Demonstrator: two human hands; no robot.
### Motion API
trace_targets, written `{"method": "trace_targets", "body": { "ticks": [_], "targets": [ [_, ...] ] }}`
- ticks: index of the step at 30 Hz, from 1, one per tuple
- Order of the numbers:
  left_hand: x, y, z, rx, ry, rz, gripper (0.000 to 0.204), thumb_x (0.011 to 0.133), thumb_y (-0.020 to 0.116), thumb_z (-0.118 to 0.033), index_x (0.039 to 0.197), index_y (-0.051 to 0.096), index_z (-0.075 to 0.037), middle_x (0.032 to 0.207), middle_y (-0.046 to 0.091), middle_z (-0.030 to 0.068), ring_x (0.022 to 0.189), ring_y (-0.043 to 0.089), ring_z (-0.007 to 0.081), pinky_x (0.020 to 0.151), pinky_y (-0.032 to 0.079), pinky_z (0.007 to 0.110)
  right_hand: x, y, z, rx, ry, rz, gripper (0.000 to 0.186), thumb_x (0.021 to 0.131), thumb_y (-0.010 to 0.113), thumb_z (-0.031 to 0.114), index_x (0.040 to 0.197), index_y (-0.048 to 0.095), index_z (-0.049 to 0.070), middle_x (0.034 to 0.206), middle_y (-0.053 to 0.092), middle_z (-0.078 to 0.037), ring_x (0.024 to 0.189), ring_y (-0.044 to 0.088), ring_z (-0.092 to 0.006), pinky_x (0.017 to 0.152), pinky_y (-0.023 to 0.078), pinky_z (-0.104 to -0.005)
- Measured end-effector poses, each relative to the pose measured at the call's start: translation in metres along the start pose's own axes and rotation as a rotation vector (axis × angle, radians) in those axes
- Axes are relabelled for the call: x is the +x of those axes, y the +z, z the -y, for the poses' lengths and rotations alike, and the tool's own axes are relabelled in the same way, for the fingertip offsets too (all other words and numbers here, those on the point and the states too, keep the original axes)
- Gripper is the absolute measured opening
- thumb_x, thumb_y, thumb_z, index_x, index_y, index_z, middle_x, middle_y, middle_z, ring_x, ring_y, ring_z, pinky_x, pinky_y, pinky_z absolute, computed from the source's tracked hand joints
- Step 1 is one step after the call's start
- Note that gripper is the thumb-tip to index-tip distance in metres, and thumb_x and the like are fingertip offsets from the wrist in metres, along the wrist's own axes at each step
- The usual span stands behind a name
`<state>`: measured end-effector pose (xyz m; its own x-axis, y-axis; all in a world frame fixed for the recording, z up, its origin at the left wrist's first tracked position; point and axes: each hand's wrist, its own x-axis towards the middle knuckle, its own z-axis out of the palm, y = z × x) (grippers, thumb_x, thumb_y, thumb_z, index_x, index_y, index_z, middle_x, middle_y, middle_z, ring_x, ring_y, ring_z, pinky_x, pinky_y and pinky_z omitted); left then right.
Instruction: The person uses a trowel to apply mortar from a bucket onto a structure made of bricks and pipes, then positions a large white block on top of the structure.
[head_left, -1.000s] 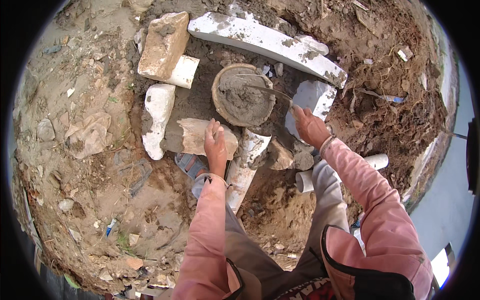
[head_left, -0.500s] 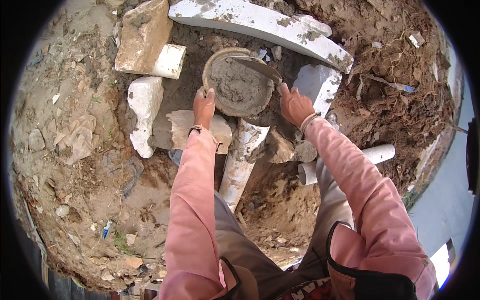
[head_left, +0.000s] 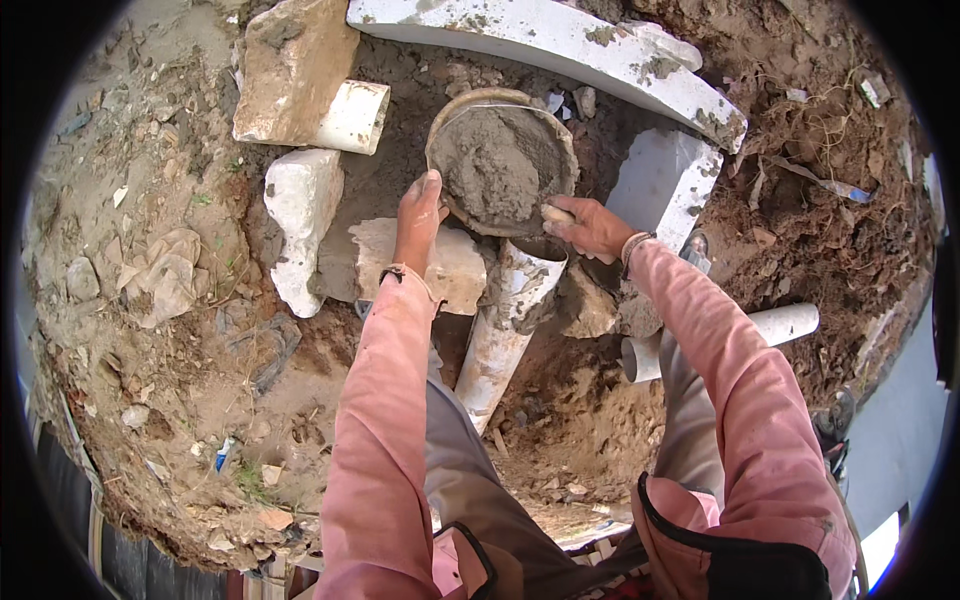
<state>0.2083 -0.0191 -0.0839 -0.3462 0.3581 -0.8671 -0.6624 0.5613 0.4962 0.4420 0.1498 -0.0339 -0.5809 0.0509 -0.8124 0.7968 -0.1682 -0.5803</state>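
A round bucket (head_left: 437, 135) of wet grey mortar (head_left: 495, 165) stands before me, tilted so that its mouth faces me. My left hand (head_left: 416, 222) is closed at the bucket's near left rim, fingers mostly hidden behind it. At the near right rim, my right hand (head_left: 592, 228) grips the pale handle of a trowel (head_left: 554, 214). The trowel's blade cannot be made out now. Just below the bucket is the open upper end of a white, mortar-smeared pipe (head_left: 500, 330).
A long curved white block (head_left: 560, 50) lies beyond the bucket, with another white block (head_left: 660, 175) at right. Rough stones (head_left: 300, 75) and a short pipe piece (head_left: 355, 117) sit at left. Another white pipe (head_left: 780, 325) lies by my right leg. Loose soil and rubble surround everything.
My right hand has come down and inward to the bucket's near right rim. The trowel blade, earlier lying across the bucket's far right side, no longer shows. My left hand stays at the rim.
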Motion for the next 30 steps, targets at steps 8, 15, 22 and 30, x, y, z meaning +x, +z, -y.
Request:
{"method": "trace_targets", "body": {
  "ticks": [8,15,22,30],
  "targets": [
    [-0.027,0.007,-0.016,-0.289,0.055,-0.124,0.076,0.095,0.048,-0.054,0.148,0.024,-0.004,0.149,0.034,0.0167,0.136,0.035,0.032,0.105,0.031,0.041,-0.084,-0.057,0.08,-0.063,-0.129,0.134,0.039,0.093,0.055,0.026,0.125,0.051,0.004,0.083,0.058,-0.003,0.064,0.051,-0.0092,0.06,0.046,-0.0269],
    [-0.012,0.052,-0.126,-0.445,0.265,-0.185,0.088,0.091,0.044,-0.065,0.15,0.019,-0.006,0.154,0.026,0.0136,0.141,0.026,0.0308,0.111,0.018,0.048,-0.05,-0.116,0.211,-0.546,-0.438,-0.15,0.04,0.093,0.052,0.028,0.124,0.053,0.002,0.091,0.064,-0.015,0.072,0.062,-0.0261,0.07,0.05,-0.0372],
    [0.01,0.09,-0.202,-0.474,0.013,-0.031,0.095,0.086,0.029,-0.078,0.154,0.002,-0.017,0.161,0.002,0.0076,0.144,0.011,0.0407,0.101,0.005,0.076,0.043,-0.148,0.224,-1.116,-0.458,-0.544,0.042,0.088,0.056,0.021,0.127,0.05,0.008,0.1,0.065,-0.021,0.089,0.063,-0.0404,0.078,0.053,-0.0463],
    [0.042,0.089,-0.192,-0.383,0.129,0.028,0.093,0.087,0.017,-0.078,0.154,0.004,-0.015,0.16,0.011,0.0079,0.143,0.019,0.0381,0.099,-0.009,0.076,-0.034,-0.132,0.104,-0.965,-0.328,-0.833,0.041,0.091,0.052,0.018,0.131,0.042,0.014,0.103,0.054,-0.021,0.076,0.064,-0.0405,0.066,0.052,-0.0513]
  ]
}}
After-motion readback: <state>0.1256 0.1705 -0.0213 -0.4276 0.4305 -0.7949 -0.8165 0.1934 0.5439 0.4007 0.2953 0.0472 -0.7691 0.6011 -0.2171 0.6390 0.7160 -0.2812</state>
